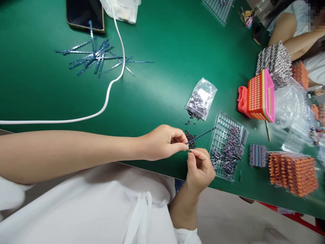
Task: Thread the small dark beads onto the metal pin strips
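Observation:
My left hand (165, 142) is closed in a pinch on a thin dark blue strip (203, 134), whose free end points up and right toward the clear plastic tray. Just below it, my right hand (200, 167) pinches at the strip's near end. A tiny dark piece shows at those fingertips, too small to name surely. Small dark beads (190, 138) lie loose on the table behind the hands. More beads spill from a clear plastic bag (201, 98). To the right, the clear compartment tray (219, 127) bears a heap of thin, dark, spiky pieces (231, 145).
On the green table (157, 91) lie a pile of blue strips (95, 57), a white cable (109, 91) and a phone (85, 15). Rightward stand a red-and-pink basket (261, 95) and stacked orange pieces (291, 173). Another person's arm (304, 42) rests at the far right.

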A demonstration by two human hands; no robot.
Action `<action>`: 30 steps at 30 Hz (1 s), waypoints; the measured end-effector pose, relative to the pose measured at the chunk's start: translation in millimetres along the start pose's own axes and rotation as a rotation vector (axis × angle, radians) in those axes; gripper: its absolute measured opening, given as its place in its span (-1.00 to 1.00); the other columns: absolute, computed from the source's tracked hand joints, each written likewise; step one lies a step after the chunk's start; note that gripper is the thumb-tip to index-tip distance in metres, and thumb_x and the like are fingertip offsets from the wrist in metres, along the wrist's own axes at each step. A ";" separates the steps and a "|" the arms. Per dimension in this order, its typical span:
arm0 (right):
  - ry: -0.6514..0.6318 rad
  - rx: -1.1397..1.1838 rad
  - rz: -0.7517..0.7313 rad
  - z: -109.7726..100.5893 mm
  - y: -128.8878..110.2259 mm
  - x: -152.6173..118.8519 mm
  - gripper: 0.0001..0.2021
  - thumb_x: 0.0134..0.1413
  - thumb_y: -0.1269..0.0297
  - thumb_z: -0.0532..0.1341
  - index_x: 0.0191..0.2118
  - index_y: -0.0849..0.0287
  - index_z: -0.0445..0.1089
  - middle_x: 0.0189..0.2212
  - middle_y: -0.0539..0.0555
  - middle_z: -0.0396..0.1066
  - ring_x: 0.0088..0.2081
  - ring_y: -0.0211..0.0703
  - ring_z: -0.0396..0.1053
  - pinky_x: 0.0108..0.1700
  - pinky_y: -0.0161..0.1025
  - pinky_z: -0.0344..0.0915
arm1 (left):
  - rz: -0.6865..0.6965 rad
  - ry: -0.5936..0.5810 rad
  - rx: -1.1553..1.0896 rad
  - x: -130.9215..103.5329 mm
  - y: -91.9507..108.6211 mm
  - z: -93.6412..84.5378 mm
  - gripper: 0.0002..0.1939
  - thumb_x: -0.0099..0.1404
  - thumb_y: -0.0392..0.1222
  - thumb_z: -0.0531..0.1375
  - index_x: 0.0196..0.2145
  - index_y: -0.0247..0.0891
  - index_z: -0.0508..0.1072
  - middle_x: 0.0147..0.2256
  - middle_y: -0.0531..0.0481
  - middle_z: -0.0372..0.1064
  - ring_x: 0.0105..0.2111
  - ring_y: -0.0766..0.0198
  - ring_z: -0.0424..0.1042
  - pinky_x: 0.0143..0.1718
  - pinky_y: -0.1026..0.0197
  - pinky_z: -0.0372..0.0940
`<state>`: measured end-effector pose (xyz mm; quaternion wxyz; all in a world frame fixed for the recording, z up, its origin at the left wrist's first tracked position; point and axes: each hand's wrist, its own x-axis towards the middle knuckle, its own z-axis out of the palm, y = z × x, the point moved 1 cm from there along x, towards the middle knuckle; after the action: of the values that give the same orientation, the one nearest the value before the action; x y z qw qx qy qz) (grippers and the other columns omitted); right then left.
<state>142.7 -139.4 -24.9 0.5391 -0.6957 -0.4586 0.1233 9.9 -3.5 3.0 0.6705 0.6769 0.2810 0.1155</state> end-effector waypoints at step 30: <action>-0.077 0.146 0.122 -3.1 7.3 2.1 -0.98 0.10 0.38 0.30 -0.33 0.13 0.49 -0.43 0.00 0.34 -0.41 -0.27 0.30 -0.42 -0.30 0.21 | -0.039 -0.072 0.082 4.8 -3.5 -1.8 -0.78 0.27 -0.08 0.22 -0.32 -0.29 0.56 -0.43 0.03 0.49 -0.43 0.31 0.35 -0.41 0.29 0.17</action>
<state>149.6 -139.7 -29.3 0.5617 -0.6761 -0.4255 0.2154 12.1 0.3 -1.3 0.6541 0.7018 0.2744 0.0665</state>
